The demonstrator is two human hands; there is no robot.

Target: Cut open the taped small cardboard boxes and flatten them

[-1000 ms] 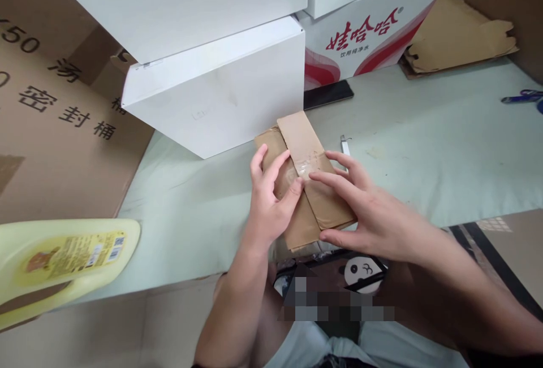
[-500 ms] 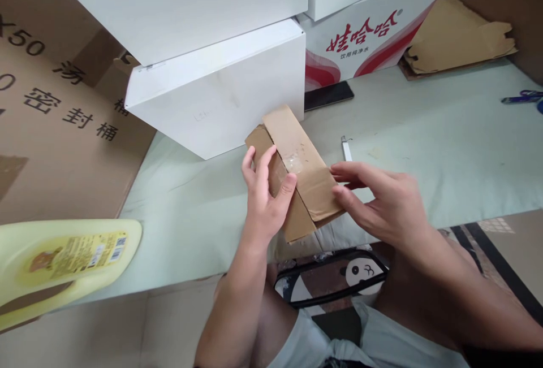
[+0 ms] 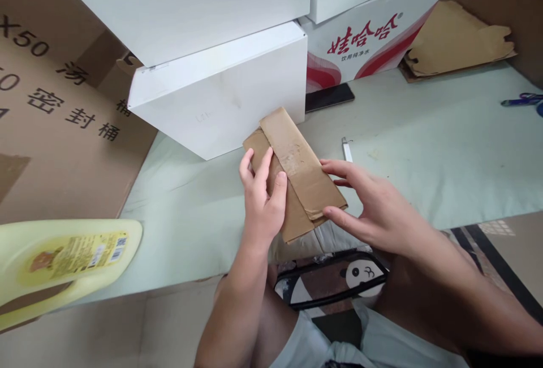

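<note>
- Bracing the folded cardboard (image 3: 311, 187) with my left hand (image 3: 265, 204), I have the fingers spread apart over its left part, thumb beside the flap's edge; I cannot tell how firmly they grip.
- My right hand (image 3: 377, 204) is at its right side: index fingertip touching that edge, thumb at the near corner, fingers wide apart.
- The cardboard sits slantwise over the pale green surface (image 3: 436, 159), near its front edge, far end close to the white box (image 3: 237, 94); I cannot tell whether it is lifted.
- Just beyond my right fingers lies a small white tool (image 3: 347, 150).
- Farther back, a flat black object (image 3: 331, 96) lies before a box with red lettering (image 3: 365, 46).
- Torn cardboard pieces (image 3: 458, 40) lie at back right.
- To my left are a pale yellow bottle (image 3: 131, 235) and a big brown carton (image 3: 76, 147).
</note>
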